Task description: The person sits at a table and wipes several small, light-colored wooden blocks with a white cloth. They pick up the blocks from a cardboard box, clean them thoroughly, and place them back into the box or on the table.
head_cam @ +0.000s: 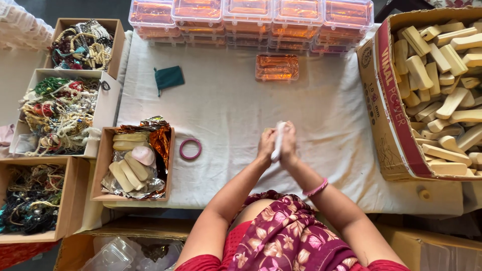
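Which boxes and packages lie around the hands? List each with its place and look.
Large cardboard carton: right, brown with a red band, full of pale wooden blocks.
Clear plastic cases: far edge, stacked, orange inside.
Single clear case: alone before them.
Small cardboard boxes: left, holding beads.

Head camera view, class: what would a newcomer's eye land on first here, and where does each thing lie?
First, the two hands, left hand and right hand, pressed together around a pale stick at the middle of the white cloth. Next, the big cardboard box of pale wooden pieces on the right. Then the orange-tinted clear plastic cases stacked along the far edge.
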